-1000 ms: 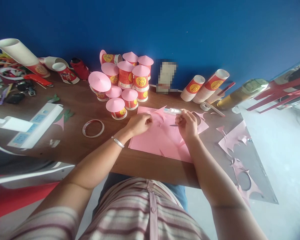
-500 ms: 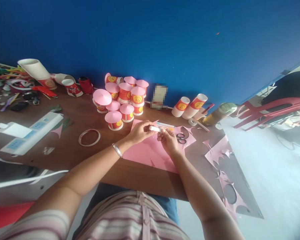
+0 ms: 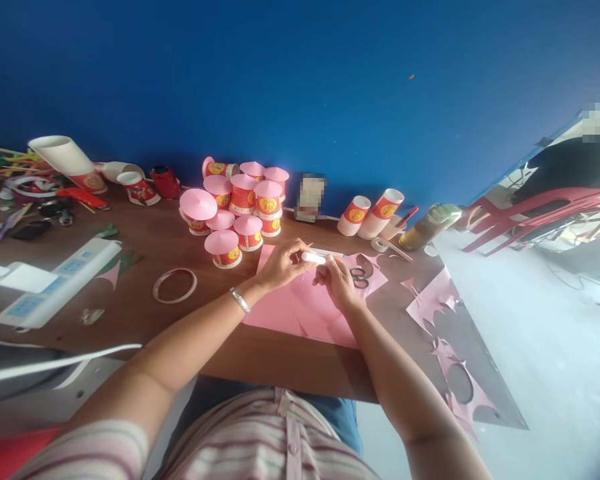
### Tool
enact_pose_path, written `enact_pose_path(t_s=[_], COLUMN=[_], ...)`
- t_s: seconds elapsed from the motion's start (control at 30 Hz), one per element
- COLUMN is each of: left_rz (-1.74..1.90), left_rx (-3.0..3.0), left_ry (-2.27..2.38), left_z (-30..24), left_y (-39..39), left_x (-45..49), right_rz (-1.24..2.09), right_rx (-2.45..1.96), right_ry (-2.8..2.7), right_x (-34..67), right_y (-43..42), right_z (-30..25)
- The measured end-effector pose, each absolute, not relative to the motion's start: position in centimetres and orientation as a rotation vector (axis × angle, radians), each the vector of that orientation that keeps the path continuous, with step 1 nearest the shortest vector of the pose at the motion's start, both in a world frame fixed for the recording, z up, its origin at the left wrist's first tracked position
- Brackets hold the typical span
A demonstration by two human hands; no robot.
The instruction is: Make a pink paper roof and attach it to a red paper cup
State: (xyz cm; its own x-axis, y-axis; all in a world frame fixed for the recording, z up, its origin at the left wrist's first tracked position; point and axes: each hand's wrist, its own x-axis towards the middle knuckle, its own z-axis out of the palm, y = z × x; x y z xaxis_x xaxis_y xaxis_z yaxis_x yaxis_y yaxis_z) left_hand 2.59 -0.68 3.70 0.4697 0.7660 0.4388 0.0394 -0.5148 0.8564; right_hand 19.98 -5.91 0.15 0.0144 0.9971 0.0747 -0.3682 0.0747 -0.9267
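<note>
My left hand grips one end of a short white tube that looks like a glue stick. The other end is pinched by the fingers of my right hand. Both hands are closed and held over a pink paper sheet on the brown table. Dark-handled scissors lie on the paper just right of my right hand. Behind my hands, partly covered, is a flat white-and-blue item.
Several red paper cups with pink cone tops stand back left. Stacked cups, a bottle and a tape roll sit back right. A tape ring, a power strip and pink paper scraps lie around.
My right fingers have shifted along the white tube, and both hands still hold it. The view has tilted slightly, shifting things on the table a little.
</note>
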Motion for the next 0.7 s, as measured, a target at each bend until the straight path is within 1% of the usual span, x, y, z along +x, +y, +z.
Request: enact_pose_path(t_s=[0.17, 0.33, 0.5, 0.7], left_rz=[1.124, 1.168, 1.182, 1.129], left_rx=[1.909, 1.720, 1.501, 1.337], left_ry=[0.699, 0.759, 0.760, 0.759], left_z=[3.4, 2.2, 1.5, 1.9], left_y=[-0.3, 0.0, 0.1, -0.3], left_x=[2.6, 2.8, 3.3, 3.3], right_rz=[1.274, 1.223, 1.116, 0.934], right_rx=[-0.930, -0.930, -0.951, -1.063], right_ry=[-0.953, -0.904, -0.882, -1.046], right_x=[20.3, 20.4, 20.2, 20.3], right_y=[-5.5, -5.0, -5.0, -5.6], right_z=[-0.2, 0.1, 0.0, 0.7])
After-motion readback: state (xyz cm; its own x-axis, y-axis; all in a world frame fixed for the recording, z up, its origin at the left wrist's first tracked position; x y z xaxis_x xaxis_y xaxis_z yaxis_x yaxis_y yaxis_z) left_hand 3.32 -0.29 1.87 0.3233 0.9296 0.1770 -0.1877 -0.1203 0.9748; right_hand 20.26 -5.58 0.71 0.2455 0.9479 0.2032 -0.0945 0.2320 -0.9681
